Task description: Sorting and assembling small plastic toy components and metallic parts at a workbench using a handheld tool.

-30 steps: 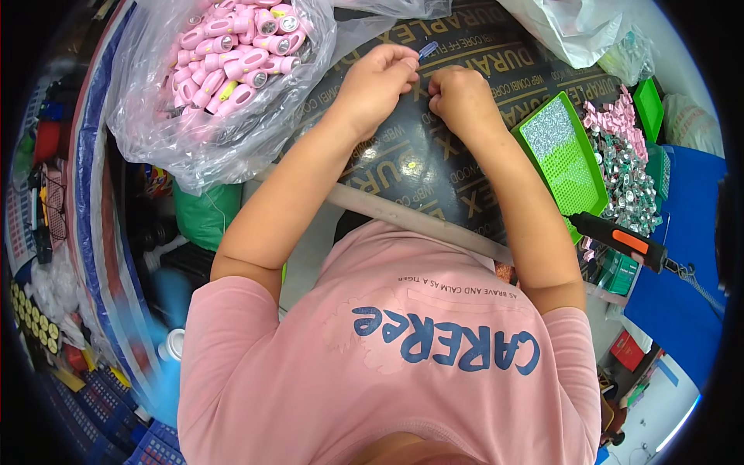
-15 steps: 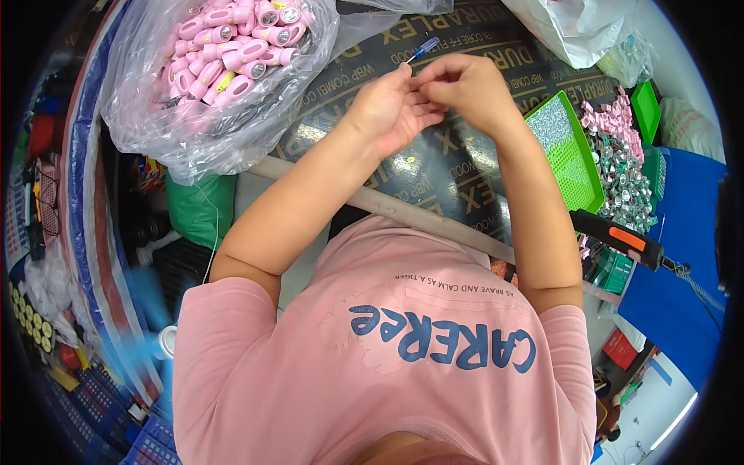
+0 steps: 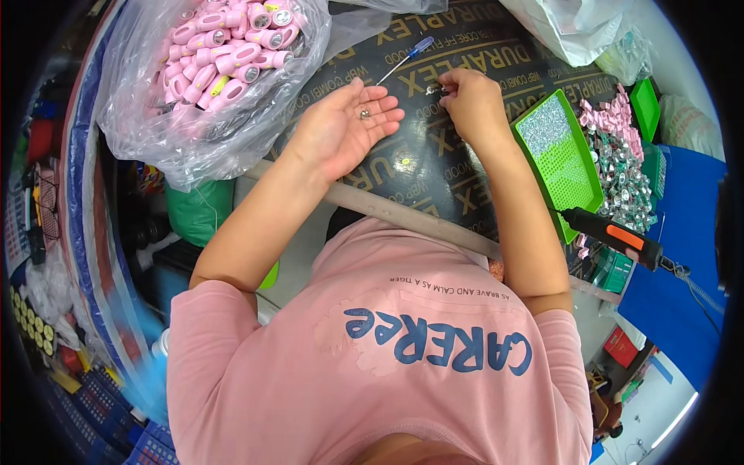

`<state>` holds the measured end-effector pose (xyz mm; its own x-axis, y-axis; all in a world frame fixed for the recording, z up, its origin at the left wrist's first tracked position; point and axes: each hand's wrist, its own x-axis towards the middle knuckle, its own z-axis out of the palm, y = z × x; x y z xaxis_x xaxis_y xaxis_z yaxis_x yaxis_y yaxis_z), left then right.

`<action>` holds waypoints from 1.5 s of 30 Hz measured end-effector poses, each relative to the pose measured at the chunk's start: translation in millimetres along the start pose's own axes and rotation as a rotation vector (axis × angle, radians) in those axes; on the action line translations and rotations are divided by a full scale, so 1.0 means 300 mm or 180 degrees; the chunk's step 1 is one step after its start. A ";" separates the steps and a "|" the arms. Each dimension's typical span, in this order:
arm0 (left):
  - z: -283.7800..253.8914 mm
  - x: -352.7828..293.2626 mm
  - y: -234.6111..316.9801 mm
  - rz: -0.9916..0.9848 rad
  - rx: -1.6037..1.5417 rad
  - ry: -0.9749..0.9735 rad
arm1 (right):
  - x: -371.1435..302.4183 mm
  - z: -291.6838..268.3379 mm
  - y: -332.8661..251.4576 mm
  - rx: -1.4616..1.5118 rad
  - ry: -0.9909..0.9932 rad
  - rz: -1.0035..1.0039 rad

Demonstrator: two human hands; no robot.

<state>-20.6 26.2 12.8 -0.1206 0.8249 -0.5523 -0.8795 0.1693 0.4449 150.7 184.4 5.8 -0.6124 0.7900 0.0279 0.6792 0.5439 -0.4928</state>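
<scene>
Metal bits [image 3: 365, 114] on the left hand [image 3: 337, 132] are looking too small to identify. Right hand [image 3: 474, 105] is hiding its own palm; the speck at its fingertips is showing too small to name. Silvery pieces [image 3: 541, 124] in the green tray [image 3: 580, 165] are reading as grain only. Top edge is cropping the clear bag [image 3: 302, 108] of pink flashlights [image 3: 232, 58] and the white bag [image 3: 577, 31]; plastic is veiling the lowest flashlights. Blue shape [image 3: 147, 372] at lower left is blurring past recognition.
</scene>
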 end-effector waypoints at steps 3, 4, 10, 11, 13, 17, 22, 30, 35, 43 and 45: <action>-0.025 -0.047 0.003 0.0034 0.0093 -0.0070 | 0.029 -0.026 -0.018 0.0338 -0.0313 -0.0022; -0.036 -0.067 0.007 -0.0031 0.0156 -0.0055 | 0.031 -0.038 -0.012 0.0149 -0.0187 -0.0087; -0.096 -0.091 -0.006 -0.0303 0.0126 -0.0070 | 0.070 0.025 -0.048 -0.0305 -0.0213 -0.0247; -0.103 -0.091 -0.007 -0.0311 0.0086 -0.0063 | 0.080 0.029 -0.057 -0.0329 -0.0357 -0.0300; -0.097 -0.090 -0.016 -0.0278 0.0089 -0.0025 | 0.089 0.026 -0.072 -0.0356 -0.0513 -0.0360; -0.066 -0.081 -0.042 -0.0197 0.0132 -0.0033 | 0.090 0.010 -0.110 -0.0365 -0.0662 -0.0417; -0.037 -0.057 -0.062 -0.0172 0.0052 -0.0080 | 0.057 0.027 -0.103 -0.0547 -0.0348 -0.0763; -0.091 -0.062 -0.062 -0.0199 -0.0597 -0.0557 | -0.077 -0.032 -0.220 0.1330 -0.0891 -0.0647; -0.109 -0.107 -0.024 -0.0086 -0.0127 -0.0200 | -0.095 0.041 -0.145 0.0647 -0.0473 -0.1508; -0.102 -0.131 -0.034 -0.0183 -0.0059 -0.0075 | -0.142 0.041 -0.198 0.1295 -0.0569 -0.0710; -0.090 -0.116 -0.053 -0.0236 -0.0180 -0.0116 | -0.157 0.022 -0.223 0.1554 -0.0712 -0.0640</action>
<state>-14.8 -19.8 5.8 -0.0385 0.8304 -0.5558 -0.9100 0.2006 0.3627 131.3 108.9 31.8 -0.8171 0.5765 0.0040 0.3074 0.4416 -0.8429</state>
